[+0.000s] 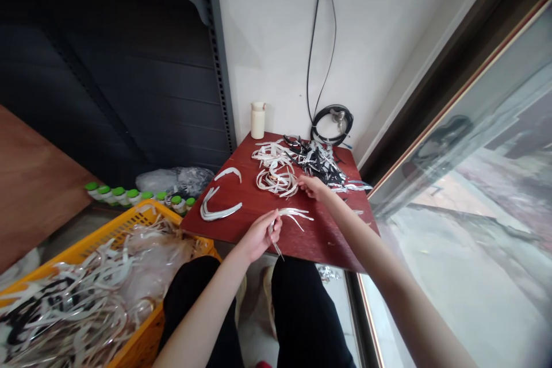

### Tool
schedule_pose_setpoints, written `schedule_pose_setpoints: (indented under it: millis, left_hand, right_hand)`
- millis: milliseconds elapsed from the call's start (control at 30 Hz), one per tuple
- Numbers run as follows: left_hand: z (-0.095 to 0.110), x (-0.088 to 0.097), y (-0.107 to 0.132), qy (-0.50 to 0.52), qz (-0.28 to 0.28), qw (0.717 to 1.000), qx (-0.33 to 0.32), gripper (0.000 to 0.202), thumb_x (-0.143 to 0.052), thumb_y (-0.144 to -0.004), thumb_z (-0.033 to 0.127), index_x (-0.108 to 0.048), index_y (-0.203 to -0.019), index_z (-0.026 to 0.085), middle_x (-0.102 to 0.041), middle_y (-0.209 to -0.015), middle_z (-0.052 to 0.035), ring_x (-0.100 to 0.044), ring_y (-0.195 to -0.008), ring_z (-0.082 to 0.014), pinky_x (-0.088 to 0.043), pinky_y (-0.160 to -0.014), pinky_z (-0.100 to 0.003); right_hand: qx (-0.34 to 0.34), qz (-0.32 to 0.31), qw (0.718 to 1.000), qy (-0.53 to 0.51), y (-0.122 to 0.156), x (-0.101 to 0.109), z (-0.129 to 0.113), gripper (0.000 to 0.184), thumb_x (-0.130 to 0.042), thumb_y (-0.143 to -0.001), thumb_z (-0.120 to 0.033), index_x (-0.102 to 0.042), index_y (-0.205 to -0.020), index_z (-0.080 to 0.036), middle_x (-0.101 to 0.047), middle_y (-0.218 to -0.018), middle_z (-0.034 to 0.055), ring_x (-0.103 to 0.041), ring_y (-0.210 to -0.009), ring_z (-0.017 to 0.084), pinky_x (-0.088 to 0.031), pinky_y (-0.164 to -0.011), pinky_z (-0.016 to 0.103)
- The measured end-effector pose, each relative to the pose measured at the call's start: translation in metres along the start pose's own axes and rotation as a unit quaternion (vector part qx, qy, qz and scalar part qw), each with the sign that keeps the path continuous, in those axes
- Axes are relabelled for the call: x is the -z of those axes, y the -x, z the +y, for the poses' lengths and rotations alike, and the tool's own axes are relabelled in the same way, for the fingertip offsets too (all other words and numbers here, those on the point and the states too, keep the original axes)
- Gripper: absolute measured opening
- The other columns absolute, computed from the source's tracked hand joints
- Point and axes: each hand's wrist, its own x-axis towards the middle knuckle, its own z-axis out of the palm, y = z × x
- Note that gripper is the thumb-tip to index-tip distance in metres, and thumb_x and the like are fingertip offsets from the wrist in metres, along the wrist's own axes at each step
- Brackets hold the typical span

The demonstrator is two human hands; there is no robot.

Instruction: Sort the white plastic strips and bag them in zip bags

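My left hand (261, 234) is closed round a bunch of thin white curved strips (290, 214) at the near edge of a small red table (254, 204). My right hand (313, 186) reaches further back, its fingers pinched on a white strip at the edge of a heap of white strips (276, 169). A pile of black and silver strips (321, 164) lies just behind my right hand. A few white curved strips (215, 207) lie apart on the left part of the table.
A yellow crate (129, 227) full of white strips and clear bags stands at the lower left. Small green-capped bottles (129, 194) line up behind it. A white bottle (257, 119) and coiled black cable (332, 123) sit at the table's back. A glass window runs along the right.
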Motion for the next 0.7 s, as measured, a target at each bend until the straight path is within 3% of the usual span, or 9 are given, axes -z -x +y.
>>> schedule_pose_setpoints:
  millis: [133,267,333,433,600,700]
  left_hand:
    - [0.002,0.0,0.002,0.019,-0.001,0.999,-0.027,0.032,-0.072,-0.08,0.039,-0.05,-0.075,0.016,-0.053,-0.06,0.0037,-0.053,-0.051,-0.0078,-0.043,-0.05,-0.019]
    - [0.005,0.001,0.004,0.051,-0.009,0.997,-0.054,0.027,-0.068,-0.084,0.035,-0.052,-0.075,0.016,-0.04,-0.046,0.0091,-0.037,-0.037,-0.0039,-0.034,-0.043,-0.018]
    - [0.008,0.002,0.005,0.074,-0.015,0.995,-0.059,0.026,-0.063,-0.088,0.035,-0.054,-0.075,0.015,-0.034,-0.045,0.0103,-0.028,-0.035,-0.0027,-0.032,-0.043,-0.018]
    - [0.013,0.003,0.006,0.107,-0.022,0.992,-0.063,0.026,-0.054,-0.091,0.036,-0.057,-0.079,0.013,-0.032,-0.047,0.0097,-0.026,-0.036,-0.0032,-0.035,-0.045,-0.019]
    - [0.022,0.004,0.009,0.139,-0.009,0.986,-0.095,0.016,-0.053,-0.09,0.026,-0.059,-0.084,0.012,-0.032,-0.053,0.0082,-0.031,-0.042,-0.0042,-0.038,-0.051,-0.019]
    - [0.028,0.006,0.01,0.128,-0.008,0.982,-0.137,0.021,-0.052,-0.091,0.031,-0.057,-0.079,0.014,-0.037,-0.058,0.0058,-0.038,-0.049,-0.0065,-0.043,-0.06,-0.023]
  right_hand:
    - [-0.004,-0.051,0.995,-0.084,0.013,0.001,-0.001,0.021,-0.054,-0.089,-0.023,-0.057,-0.07,-0.016,-0.056,-0.058,-0.0016,-0.044,-0.044,0.006,-0.036,-0.042,0.015]
    - [0.03,-0.087,0.983,-0.158,0.029,0.002,-0.001,0.012,-0.051,-0.089,-0.022,-0.06,-0.081,-0.018,-0.066,-0.075,0.0023,-0.062,-0.066,0.01,-0.051,-0.063,0.018]
    - [0.055,-0.101,0.976,-0.185,0.036,0.003,-0.001,0.008,-0.052,-0.087,-0.02,-0.059,-0.083,-0.018,-0.069,-0.083,0.0037,-0.066,-0.078,0.012,-0.053,-0.075,0.022]
    - [0.101,-0.106,0.965,-0.216,0.047,0.006,-0.003,0.005,-0.052,-0.084,-0.021,-0.056,-0.081,-0.02,-0.07,-0.092,0.0043,-0.066,-0.09,0.015,-0.053,-0.084,0.028]
    - [0.174,-0.075,0.954,-0.231,0.062,0.013,-0.015,0.008,-0.054,-0.083,-0.03,-0.053,-0.081,-0.022,-0.063,-0.081,0.0014,-0.063,-0.084,0.016,-0.051,-0.085,0.028]
    - [0.213,-0.048,0.949,-0.229,0.072,0.02,-0.023,0.012,-0.057,-0.083,-0.034,-0.055,-0.083,-0.022,-0.057,-0.075,-0.0008,-0.057,-0.076,0.014,-0.049,-0.081,0.026]
